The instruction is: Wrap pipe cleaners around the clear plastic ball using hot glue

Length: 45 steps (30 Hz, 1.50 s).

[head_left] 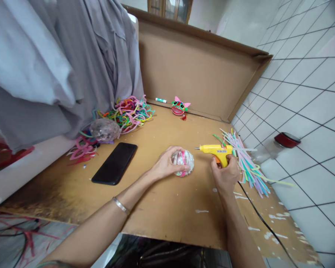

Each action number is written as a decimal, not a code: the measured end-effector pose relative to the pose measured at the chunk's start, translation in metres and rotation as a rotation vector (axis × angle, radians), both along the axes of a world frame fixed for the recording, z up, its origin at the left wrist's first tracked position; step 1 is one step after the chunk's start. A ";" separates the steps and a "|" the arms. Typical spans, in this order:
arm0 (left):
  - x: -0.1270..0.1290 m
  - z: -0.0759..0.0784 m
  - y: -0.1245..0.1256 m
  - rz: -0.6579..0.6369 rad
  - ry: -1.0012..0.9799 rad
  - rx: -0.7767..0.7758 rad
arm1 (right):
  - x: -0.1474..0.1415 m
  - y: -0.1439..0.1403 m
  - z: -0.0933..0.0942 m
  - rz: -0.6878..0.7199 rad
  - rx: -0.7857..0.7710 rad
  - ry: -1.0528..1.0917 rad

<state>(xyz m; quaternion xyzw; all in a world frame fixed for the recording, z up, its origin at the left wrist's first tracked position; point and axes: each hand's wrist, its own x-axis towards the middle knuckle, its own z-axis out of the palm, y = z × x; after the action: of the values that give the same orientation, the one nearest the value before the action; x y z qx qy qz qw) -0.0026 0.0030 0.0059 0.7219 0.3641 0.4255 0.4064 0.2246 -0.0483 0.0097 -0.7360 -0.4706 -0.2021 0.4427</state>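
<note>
My left hand [167, 162] is closed around a small clear ball [183, 163] wrapped with white and pink fuzzy strips, just above or on the table. In my right hand [226, 175] is a yellow hot glue gun [216, 150], gripped by its handle with fingers near the orange trigger. Its metal nozzle points left toward the ball, with a gap between them. A translucent glue stick sticks out of the gun's back, and a black cord [264, 219] trails down to the right.
Pastel pipe cleaners [251, 167] lie right, beside a red-lidded jar [276, 147]. A black phone [114, 163] lies left. Behind it are a clear ball [104, 129] and tangled colourful pipe cleaners [132, 113]. A pink-eared figure [179, 107] and marker [160, 100] sit by the cardboard wall [190, 70].
</note>
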 end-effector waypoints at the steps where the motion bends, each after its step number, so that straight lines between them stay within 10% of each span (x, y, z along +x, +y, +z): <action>1: 0.000 0.000 0.000 0.003 0.002 0.003 | 0.005 0.001 -0.001 -0.037 -0.036 0.017; 9: 0.000 0.001 -0.001 -0.001 0.040 0.055 | 0.048 0.014 -0.017 -0.101 -0.382 0.091; 19: 0.005 -0.004 -0.005 -0.048 0.083 0.178 | 0.036 0.007 -0.014 -0.213 -0.518 -0.187; 27: 0.007 -0.003 -0.009 -0.068 0.132 0.204 | -0.041 -0.025 0.024 0.661 -0.053 -0.085; 45: 0.011 -0.002 -0.013 -0.075 0.172 0.318 | -0.065 -0.027 0.031 0.616 -0.124 -0.316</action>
<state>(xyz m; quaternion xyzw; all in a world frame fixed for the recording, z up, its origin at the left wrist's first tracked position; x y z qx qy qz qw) 0.0082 -0.0104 0.0040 0.8238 0.2985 0.3990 0.2702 0.1592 -0.0758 0.0408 -0.5445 -0.7447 -0.1415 0.3591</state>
